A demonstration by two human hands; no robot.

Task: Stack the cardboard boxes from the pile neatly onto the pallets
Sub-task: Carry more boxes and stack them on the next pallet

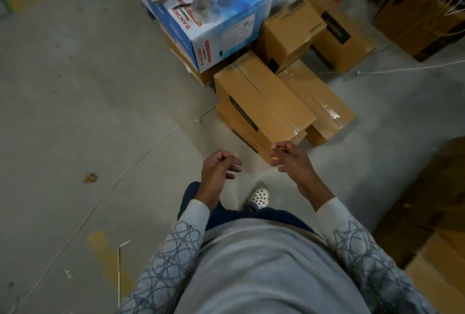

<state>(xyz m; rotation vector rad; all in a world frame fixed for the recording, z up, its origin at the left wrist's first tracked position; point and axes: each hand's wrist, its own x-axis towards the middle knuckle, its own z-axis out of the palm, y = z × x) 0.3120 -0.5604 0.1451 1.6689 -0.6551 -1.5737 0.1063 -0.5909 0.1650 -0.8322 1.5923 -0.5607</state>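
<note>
At the pile (324,97) — left hand (219,170), right hand (292,162) loose, empty; best take the top box (261,102) by both ends.

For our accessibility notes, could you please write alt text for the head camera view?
Seen from above, a person's empty left hand and right hand hang loosely curled in front of a pile of brown cardboard boxes on a concrete floor. A blue printed box stands behind the pile, and a thin white cord trails across the floor.
</note>
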